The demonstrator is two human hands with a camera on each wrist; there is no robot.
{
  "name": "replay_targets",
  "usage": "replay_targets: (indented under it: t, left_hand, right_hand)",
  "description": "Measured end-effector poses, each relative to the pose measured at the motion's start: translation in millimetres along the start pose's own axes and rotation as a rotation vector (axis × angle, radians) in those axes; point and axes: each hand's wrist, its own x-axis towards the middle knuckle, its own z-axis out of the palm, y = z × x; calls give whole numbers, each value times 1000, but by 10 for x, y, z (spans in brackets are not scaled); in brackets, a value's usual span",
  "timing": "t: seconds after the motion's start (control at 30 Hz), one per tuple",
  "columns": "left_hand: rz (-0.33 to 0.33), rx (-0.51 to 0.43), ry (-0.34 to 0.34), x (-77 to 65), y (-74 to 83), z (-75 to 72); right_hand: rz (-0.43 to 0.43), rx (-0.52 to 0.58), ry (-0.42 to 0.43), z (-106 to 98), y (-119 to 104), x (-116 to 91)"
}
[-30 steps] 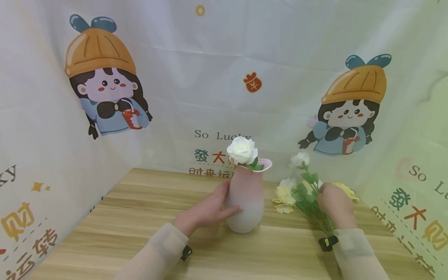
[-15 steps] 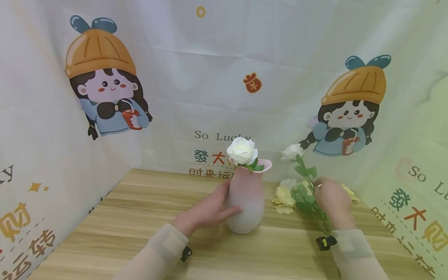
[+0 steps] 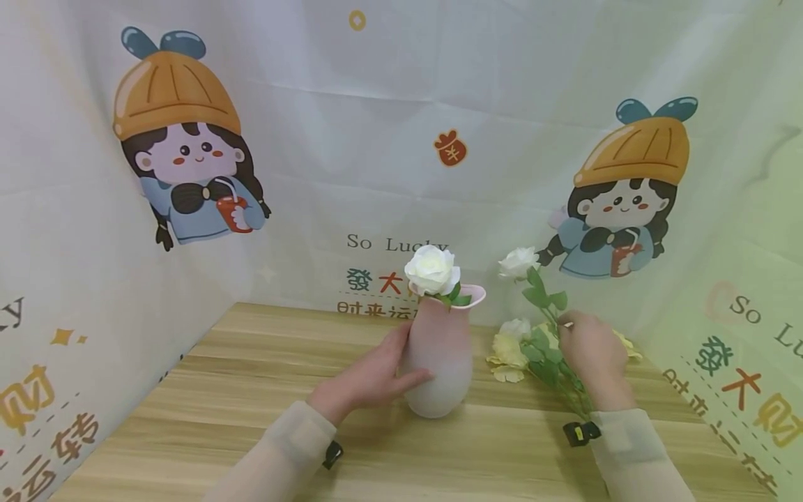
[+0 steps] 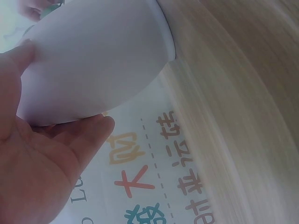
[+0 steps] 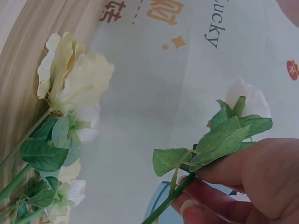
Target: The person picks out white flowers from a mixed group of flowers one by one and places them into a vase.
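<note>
A pink-to-white frosted vase [image 3: 439,355] stands upright on the table, one white rose [image 3: 431,269] and green leaves showing at its wavy rim. My left hand [image 3: 370,376] holds the vase from the left side; in the left wrist view, thumb and fingers [image 4: 88,135] lie around its wall. To the right of the vase, my right hand [image 3: 592,355] pinches the green stem [image 5: 168,203] of a second white rose [image 3: 519,263], its bloom raised and leaning left. Below that hand lie yellow flowers [image 3: 509,355] and white ones with leafy stems.
The wooden table [image 3: 251,369] backs onto a printed cloth [image 3: 351,153] with cartoon figures and lettering, which also closes in both sides. The loose flowers [image 5: 79,74] lie along the table's right rear, near the cloth.
My right hand has lifted the white rose slightly and shifted it left, away from the lying flowers. The left hand and vase keep their place.
</note>
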Motion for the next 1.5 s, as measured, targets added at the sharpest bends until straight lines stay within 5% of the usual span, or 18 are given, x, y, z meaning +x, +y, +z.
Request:
replay_targets:
  t: [0.33,0.93,1.5]
  left_hand:
    - [12,9,16,-4,-12,2]
    - [17,13,15,-2,-15,6]
    - [-10,-13,3,-5,4,1]
  right_hand:
    - [5,29,56,-37,-64,-3]
    - [-140,113,387,-169,-261,-71]
    - [-230,238,611,-397,-422,-147]
